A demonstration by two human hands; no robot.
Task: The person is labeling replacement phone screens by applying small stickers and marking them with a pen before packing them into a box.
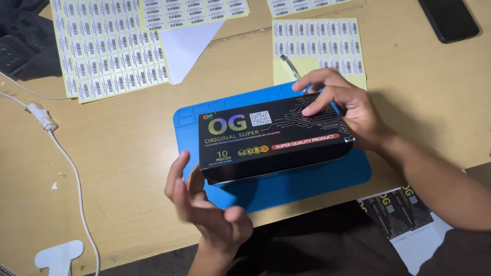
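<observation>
A flat black printed box (271,135) sits just above a blue work mat (303,181) on the wooden table. My right hand (346,104) grips the box's right end, fingers over the top, and pinches thin metal tweezers (290,66) that stick up toward the label sheets. My left hand (204,205) is at the box's left end, fingers spread and curled, touching or almost touching its lower left corner; I cannot tell which.
Several yellow-backed sheets of barcode labels (110,41) lie across the far table, one (318,41) right behind the mat. A black phone (445,7) lies far right. White cable (63,163) and a white clamp (56,273) are at left. More black boxes (396,209) lie below the table edge.
</observation>
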